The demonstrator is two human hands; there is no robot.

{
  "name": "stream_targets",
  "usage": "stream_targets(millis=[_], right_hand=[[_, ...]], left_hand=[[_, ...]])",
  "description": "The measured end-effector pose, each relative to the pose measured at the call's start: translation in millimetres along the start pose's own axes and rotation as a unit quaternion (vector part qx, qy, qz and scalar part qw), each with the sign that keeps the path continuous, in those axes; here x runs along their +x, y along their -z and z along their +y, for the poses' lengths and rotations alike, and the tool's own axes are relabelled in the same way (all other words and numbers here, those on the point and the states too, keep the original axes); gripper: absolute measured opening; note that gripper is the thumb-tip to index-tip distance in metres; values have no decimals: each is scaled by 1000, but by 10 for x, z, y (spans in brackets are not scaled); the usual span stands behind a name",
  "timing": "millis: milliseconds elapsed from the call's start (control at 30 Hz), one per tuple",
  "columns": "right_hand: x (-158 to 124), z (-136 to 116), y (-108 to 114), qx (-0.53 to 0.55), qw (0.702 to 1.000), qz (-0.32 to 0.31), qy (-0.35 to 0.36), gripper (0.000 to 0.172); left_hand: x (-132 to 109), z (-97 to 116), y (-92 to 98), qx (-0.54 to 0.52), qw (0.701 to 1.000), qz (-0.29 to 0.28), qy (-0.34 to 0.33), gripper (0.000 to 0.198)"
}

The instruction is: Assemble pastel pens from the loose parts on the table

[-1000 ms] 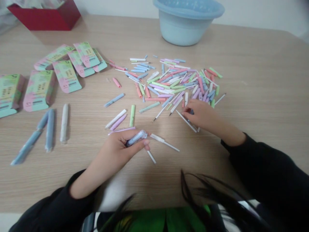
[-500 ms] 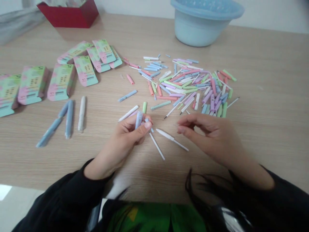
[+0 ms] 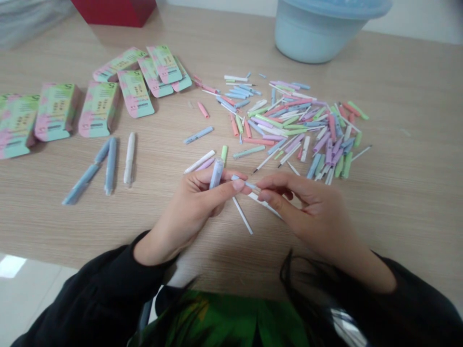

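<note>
My left hand (image 3: 198, 200) is closed, pinching a small light-blue pen part (image 3: 249, 184) between thumb and forefinger. A thicker blue pen piece (image 3: 216, 174), perhaps a barrel, is also tucked upright in that hand. My right hand (image 3: 307, 205) is pinched at the right end of the small part; a tiny clear piece seems to be between its fingertips, partly hidden. Below the hands lie a thin white refill (image 3: 242, 217) and a white pen piece (image 3: 269, 207), the latter partly covered by the fingers. White, purple and green pen parts (image 3: 199, 161) lie just beyond my left hand.
A pile of coloured pen parts (image 3: 289, 120) spreads beyond my hands. At left are blue pens (image 3: 110, 166), a white pen (image 3: 129, 159) and several printed boxes (image 3: 97, 108). A red box (image 3: 115, 12) and a blue basin (image 3: 311, 38) stand at the back.
My right hand has come left to meet the small blue part in my left hand. That part has turned from slanting down to pointing right. The camera view has shifted slightly.
</note>
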State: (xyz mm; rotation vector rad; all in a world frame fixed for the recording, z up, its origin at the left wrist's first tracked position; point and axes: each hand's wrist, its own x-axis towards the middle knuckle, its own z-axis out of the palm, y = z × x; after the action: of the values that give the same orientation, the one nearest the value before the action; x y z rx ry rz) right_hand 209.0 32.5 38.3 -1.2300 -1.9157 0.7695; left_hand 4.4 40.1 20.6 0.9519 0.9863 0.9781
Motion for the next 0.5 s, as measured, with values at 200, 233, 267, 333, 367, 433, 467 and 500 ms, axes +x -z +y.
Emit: stream_targets(millis=[200, 233, 267, 333, 367, 433, 467, 500], right_hand=[[-14, 25, -12, -2, 1000, 2, 30, 11], [-14, 27, -13, -1, 999, 4, 33, 10], [-13, 28, -13, 1, 999, 4, 34, 10], [-11, 30, -14, 4, 999, 4, 37, 10], [-10, 30, -13, 3, 999, 3, 37, 10], [-9, 30, -12, 0, 999, 2, 36, 10], [-9, 29, -11, -1, 999, 4, 34, 10], [-10, 27, -10, -1, 999, 5, 34, 9]], left_hand=[[-6, 17, -7, 31, 999, 8, -6, 14], [-5, 16, -6, 35, 999, 5, -6, 15], [-4, 14, -3, 37, 999, 3, -6, 16], [-2, 13, 4, 31, 1000, 2, -3, 16], [-2, 16, 8, 30, 1000, 0, -3, 16], [-3, 27, 15, 35, 999, -10, -7, 15], [-4, 35, 17, 40, 999, -19, -12, 14], [-4, 43, 19, 48, 998, -26, -18, 13]])
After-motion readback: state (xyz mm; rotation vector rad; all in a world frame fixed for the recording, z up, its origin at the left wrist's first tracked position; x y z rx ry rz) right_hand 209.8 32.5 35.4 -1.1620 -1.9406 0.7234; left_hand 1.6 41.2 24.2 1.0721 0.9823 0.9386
